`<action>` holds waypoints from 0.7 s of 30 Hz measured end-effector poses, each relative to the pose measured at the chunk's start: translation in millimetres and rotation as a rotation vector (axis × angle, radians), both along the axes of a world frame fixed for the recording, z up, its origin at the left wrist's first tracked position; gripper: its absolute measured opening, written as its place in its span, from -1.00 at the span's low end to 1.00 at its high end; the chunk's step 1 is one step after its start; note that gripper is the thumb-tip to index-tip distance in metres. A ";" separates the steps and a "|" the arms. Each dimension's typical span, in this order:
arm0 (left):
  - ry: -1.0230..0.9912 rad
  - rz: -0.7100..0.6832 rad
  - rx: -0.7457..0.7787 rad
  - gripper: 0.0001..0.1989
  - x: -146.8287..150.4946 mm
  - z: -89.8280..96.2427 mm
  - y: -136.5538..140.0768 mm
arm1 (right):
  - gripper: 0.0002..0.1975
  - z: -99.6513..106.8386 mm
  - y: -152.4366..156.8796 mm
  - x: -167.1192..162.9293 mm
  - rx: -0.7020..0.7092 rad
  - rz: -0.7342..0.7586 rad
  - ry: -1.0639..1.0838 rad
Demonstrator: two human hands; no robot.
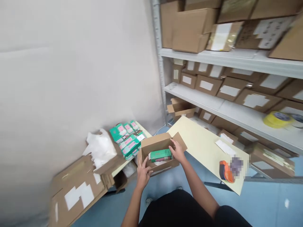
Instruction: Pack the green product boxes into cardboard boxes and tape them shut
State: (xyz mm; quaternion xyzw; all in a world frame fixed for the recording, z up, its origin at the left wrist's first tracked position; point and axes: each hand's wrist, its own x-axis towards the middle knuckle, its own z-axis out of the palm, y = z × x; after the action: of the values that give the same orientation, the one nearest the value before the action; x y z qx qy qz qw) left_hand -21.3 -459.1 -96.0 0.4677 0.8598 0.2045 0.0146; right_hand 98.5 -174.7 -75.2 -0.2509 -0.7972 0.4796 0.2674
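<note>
Clothing: black shirt (180, 208) with a short black sleeve (230, 217) on the right. Forearms (196, 183), left hand (143, 173) and right hand (177, 152): bare. Shoes (148, 201): pale, partly visible.

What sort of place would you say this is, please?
Probably a stockroom or packing area: metal shelves hold rows of labelled cardboard boxes, rolls of yellow tape lie on one shelf, and green cartons sit on a table.
</note>
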 end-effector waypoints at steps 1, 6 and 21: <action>-0.007 0.033 0.005 -0.91 -1.8 1.8 -16.8 | -0.45 2.2 -13.3 -15.2 -0.006 0.030 -0.001; -0.076 0.147 0.026 -0.88 -15.3 12.5 -106.4 | -0.44 11.9 -102.4 -90.8 -0.004 0.176 -0.006; -0.146 0.431 -0.006 -0.92 -48.9 -6.5 -312.2 | -0.38 -6.4 -298.6 -279.4 0.295 0.517 -0.168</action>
State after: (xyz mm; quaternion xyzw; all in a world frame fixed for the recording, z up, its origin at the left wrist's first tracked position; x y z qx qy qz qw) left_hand -70.2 -771.3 -102.5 0.2571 0.9371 0.2339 0.0340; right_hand -180.9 -473.3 -81.6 -0.0369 -0.9149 0.3886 0.1031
